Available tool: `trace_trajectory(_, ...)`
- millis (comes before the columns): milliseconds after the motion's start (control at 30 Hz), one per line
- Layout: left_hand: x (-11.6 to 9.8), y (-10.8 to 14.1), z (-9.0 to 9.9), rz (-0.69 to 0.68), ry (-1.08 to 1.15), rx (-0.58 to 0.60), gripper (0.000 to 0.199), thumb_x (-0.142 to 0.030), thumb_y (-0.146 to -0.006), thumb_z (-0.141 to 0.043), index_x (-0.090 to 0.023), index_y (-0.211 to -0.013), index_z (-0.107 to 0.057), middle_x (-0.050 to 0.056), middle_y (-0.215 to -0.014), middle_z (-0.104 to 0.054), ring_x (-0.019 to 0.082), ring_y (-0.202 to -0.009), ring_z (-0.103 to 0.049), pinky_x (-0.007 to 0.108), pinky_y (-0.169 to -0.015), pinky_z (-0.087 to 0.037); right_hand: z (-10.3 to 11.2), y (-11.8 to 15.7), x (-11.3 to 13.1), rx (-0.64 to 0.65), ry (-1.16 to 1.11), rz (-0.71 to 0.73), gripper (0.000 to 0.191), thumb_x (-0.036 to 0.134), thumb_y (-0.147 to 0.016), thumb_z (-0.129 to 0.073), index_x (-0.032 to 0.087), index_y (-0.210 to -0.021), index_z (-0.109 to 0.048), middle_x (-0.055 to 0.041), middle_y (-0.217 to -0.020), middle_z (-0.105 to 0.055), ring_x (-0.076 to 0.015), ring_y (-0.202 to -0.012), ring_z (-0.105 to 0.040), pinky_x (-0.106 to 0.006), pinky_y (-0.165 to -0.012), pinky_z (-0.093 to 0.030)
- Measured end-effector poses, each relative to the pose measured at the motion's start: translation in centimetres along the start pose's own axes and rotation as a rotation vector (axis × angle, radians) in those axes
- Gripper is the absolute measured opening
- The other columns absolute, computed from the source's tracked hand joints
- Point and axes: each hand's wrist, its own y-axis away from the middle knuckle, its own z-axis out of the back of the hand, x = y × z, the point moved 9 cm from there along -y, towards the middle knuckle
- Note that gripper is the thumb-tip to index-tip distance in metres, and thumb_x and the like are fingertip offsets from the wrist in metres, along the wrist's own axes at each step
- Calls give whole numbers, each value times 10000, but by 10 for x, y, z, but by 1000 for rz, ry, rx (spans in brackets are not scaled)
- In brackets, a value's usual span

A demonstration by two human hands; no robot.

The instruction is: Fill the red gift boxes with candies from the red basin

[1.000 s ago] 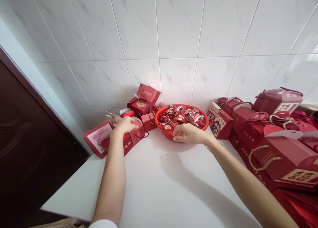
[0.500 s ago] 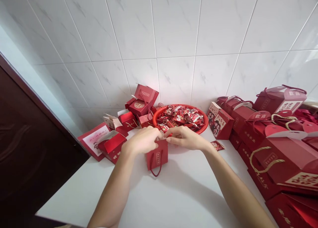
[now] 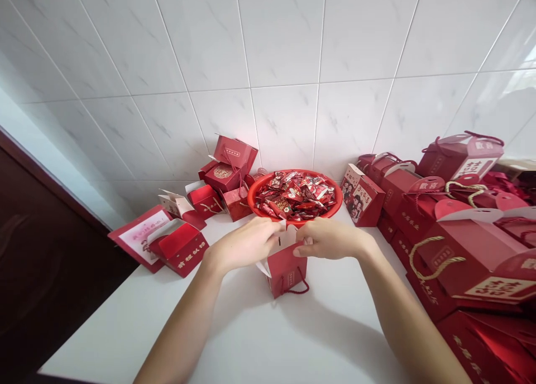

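Observation:
Between my hands a small red gift box (image 3: 288,267) stands on the white table, its top open and its pale inside showing. A dark red cord handle hangs from the near face. My left hand (image 3: 253,240) has its fingers closed at the box's upper left edge and flap. At the upper right edge, my right hand (image 3: 329,239) pinches the card wall between thumb and fingers. Just behind the box is a red basin (image 3: 251,197) heaped with red-wrapped candies (image 3: 295,197). The inside of the box is mostly hidden.
Several opened red boxes (image 3: 178,247) are grouped at the left, some stacked by the tiled wall. A picture-printed box (image 3: 362,194) stands right of the basin. Many closed gift boxes (image 3: 469,261) with rope handles are piled along the right. The white table (image 3: 125,328) ends at the left.
The box's top has been pulled wider, and the box is now turned and slightly further right in view. My hands have moved apart along its rim. The view has shifted a little.

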Motion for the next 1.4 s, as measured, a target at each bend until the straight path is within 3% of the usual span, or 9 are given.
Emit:
trace_trajectory(200, 21, 5, -13, 236, -40, 190, 171, -387, -815, -578, -229, -754, -560, 44, -824, -625, 239, -813, -646, 267, -546, -394, 0, -3, 1, -38, 20, -80, 528, 519, -1001, -386, 193, -586, -391, 2, -594, -483, -126, -555, -419, -271, -556, -256)
trace_trajectory(400, 23, 16, -23, 370, 48, 332, 226, -411, -686, -652, -228, -719, -522, -4, -702, -603, 163, -504, -580, 253, -405, -343, 6, -6, -4, -167, 90, -184, 416, 536, -862, -621, 199, -650, -500, -23, -691, -584, -165, -655, -544, -272, -559, -271)
trace_trajectory(700, 32, 3, -43, 370, 106, 399, 220, -251, -627, -658, -192, -838, -665, 12, -751, -666, 167, -373, -586, 255, -377, -390, -11, 11, -28, 108, -60, -249, 648, 514, -625, -845, 215, -1172, -666, -81, -1104, -678, -208, -788, -651, -266, -570, -431)
trace_trajectory(833, 42, -7, -66, 375, 141, 452, 101, -171, -668, -591, -174, -760, -634, 10, -540, -625, 199, -386, -607, 253, -438, -441, -11, 6, -34, 94, -26, -301, 699, 449, -632, -850, 229, -1265, -651, -97, -1153, -672, -198, -754, -651, -263, -547, -440)
trace_trajectory(933, 43, -15, -73, 373, 202, 378, 23, -182, -694, -598, -179, -673, -605, 30, -480, -620, 213, -394, -612, 281, -499, -479, 3, 4, -40, -4, -8, -266, 577, 409, -679, -824, 235, -1212, -690, -88, -1095, -701, -225, -841, -661, -267, -620, -463)
trace_trajectory(1067, 39, -20, -68, 378, 246, 254, 218, -194, -724, -598, -205, -526, -507, 25, -407, -572, 211, -368, -582, 300, -517, -483, 30, 17, -62, -119, -107, -209, 287, 418, -825, -690, 230, -1035, -745, -57, -1040, -728, -226, -926, -666, -271, -735, -487)
trace_trajectory(1167, 34, -20, -60, 350, 214, 225, 397, -254, -786, -579, -225, -431, -402, 12, -351, -505, 195, -383, -573, 296, -565, -482, 44, 31, -105, -200, -126, -371, 245, 351, -892, -606, 190, -1027, -731, -71, -1029, -727, -201, -875, -675, -261, -725, -491)
trace_trajectory(1300, 37, -19, -39, 339, 180, 154, 390, -372, -816, -578, -215, -478, -461, 1, -432, -550, 181, -412, -576, 272, -494, -396, 30, 34, -166, -167, -146, -659, 364, 208, -811, -673, 136, -1168, -674, -118, -1116, -701, -188, -822, -682, -244, -628, -482)
trace_trajectory(1400, 40, -23, -10, 260, 102, -13, 298, -386, -836, -547, -202, -620, -639, 17, -586, -658, 189, -541, -627, 273, -525, -393, 13, 22, -188, -133, -156, -706, 436, 38, -650, -727, 121, -1077, -710, -124, -1147, -697, -215, -934, -687, -226, -660, -493)
